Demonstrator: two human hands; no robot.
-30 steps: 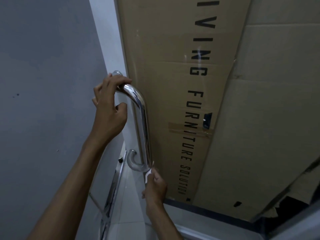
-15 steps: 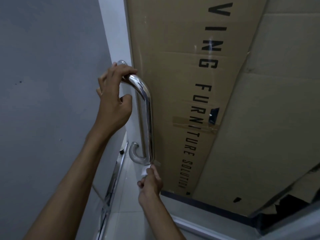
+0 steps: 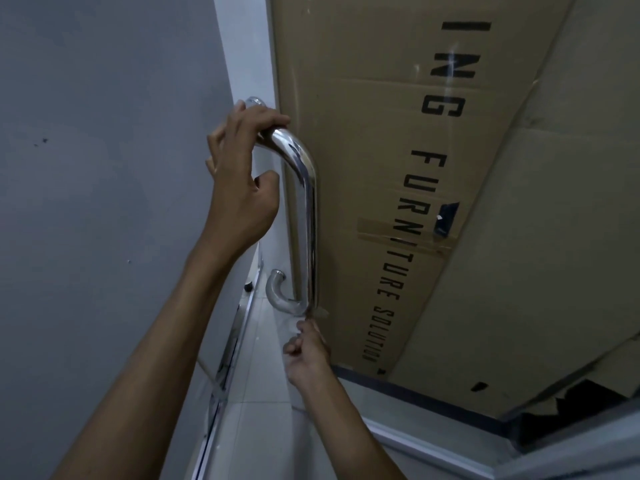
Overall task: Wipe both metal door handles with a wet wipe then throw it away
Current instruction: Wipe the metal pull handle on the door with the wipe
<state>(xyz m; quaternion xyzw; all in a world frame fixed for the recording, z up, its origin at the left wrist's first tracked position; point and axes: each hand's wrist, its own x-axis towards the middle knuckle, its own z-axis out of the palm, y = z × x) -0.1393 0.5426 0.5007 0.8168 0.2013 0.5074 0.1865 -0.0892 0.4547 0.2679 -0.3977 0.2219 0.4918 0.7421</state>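
A shiny metal door handle runs vertically on a glass door, curving in at top and bottom. My left hand grips the handle's upper bend, fingers curled over the bar. My right hand is just below the handle's lower bend, closed on a small white wet wipe that is mostly hidden by the fingers. A second metal handle end shows behind my left hand's fingers, on the door's other side.
Large brown cardboard with black lettering stands behind the glass on the right. A grey wall fills the left. White floor tiles and a metal door rail lie below. A white frame edge crosses the bottom right.
My right hand with the wipe has slid down off the bottom bend of the handle. My left hand keeps its hold on the top bend.
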